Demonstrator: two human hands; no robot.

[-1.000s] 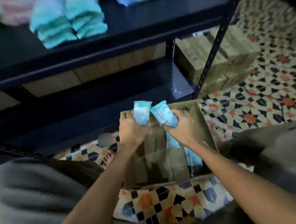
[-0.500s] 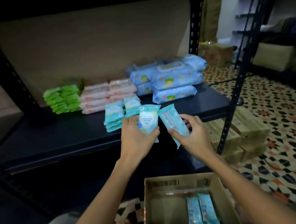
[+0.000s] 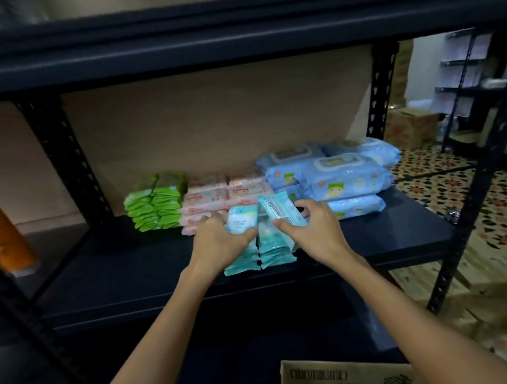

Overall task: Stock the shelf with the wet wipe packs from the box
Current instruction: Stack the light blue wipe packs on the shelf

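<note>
Left hand [image 3: 219, 242] grips one teal wet wipe pack [image 3: 242, 220], right hand [image 3: 315, 231] pinches another [image 3: 280, 209], both just over the teal stacks [image 3: 262, 255] below the grips on the shelf [image 3: 117, 276]; lay each flat, edges squared.

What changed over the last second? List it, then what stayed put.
Both hands rose from the box to the shelf. The left hand and right hand each carried a teal pack up and now hold them over the teal stacks: left pack, right pack. Nothing was let go. The green, pink and blue stacks stayed as they were.
</note>
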